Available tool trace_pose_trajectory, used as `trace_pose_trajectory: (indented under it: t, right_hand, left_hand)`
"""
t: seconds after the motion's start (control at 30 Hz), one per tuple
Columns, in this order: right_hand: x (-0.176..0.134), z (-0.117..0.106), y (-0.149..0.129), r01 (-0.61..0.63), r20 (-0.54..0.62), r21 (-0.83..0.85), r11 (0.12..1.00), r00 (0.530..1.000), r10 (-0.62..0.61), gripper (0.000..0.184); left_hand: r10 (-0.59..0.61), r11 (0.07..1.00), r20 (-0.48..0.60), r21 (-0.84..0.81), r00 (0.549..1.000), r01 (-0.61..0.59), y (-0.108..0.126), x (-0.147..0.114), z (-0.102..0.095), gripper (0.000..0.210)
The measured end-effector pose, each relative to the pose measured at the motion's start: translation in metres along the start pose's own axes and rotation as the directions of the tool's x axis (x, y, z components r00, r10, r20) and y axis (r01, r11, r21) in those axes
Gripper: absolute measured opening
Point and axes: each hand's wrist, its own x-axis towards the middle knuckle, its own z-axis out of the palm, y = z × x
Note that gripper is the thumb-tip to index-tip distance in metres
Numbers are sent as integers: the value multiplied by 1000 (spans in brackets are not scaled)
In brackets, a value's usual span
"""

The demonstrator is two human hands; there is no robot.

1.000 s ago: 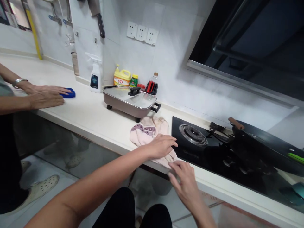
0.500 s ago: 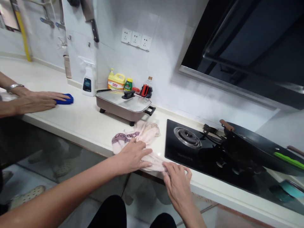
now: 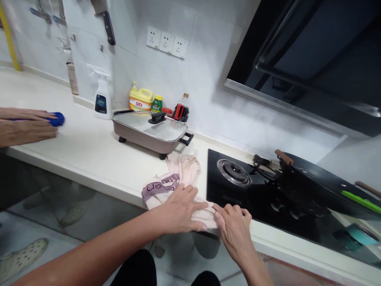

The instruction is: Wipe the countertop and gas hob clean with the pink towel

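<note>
Lying crumpled just left of the stove [image 3: 258,202] is a cloth [image 3: 186,169]: the right hand [image 3: 235,230] is pinching its near end, presumably steadying it; the left hand [image 3: 178,210] is covering part, grip unclear. Farther left of the stove, a lidded pan [image 3: 145,137] is standing.

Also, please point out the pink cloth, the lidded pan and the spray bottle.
Pink cloth [image 3: 185,171], head view: on its upper folds.
Lidded pan [image 3: 148,128], head view: on its lid.
Spray bottle [image 3: 101,102], head view: on its label.

A wok [image 3: 321,178] sits on the stove [image 3: 258,206] near a teal container [image 3: 361,234], perhaps a tin.
</note>
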Motion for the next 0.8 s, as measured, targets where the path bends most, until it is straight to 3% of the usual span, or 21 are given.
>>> trace_pose_trajectory:
  t: [0.17, 0.33, 0.63, 0.8]
  right_hand:
    - [8, 2, -1, 86, 18, 58, 995, 996, -88, 36]
    - [7, 5, 6, 117, -5, 31, 993, 993, -117, 36]
    - [-6, 6, 38, 124, -52, -96, 988, 990, -129, 31]
    - [-25, 2, 56, 76, -54, -198, 977, 995, -88, 32]
  left_hand:
    - [-81, 995, 20, -55, 997, 82, 2, 1, -4, 59]
    - [-16, 1000, 26, 7, 1000, 16, 4, 1, -3, 62]
    - [-48, 998, 204, -21, 978, 53, 36, 32, -2, 71]
    - [-20, 1000, 96, -16, 995, 22, 53, 41, 18, 68]
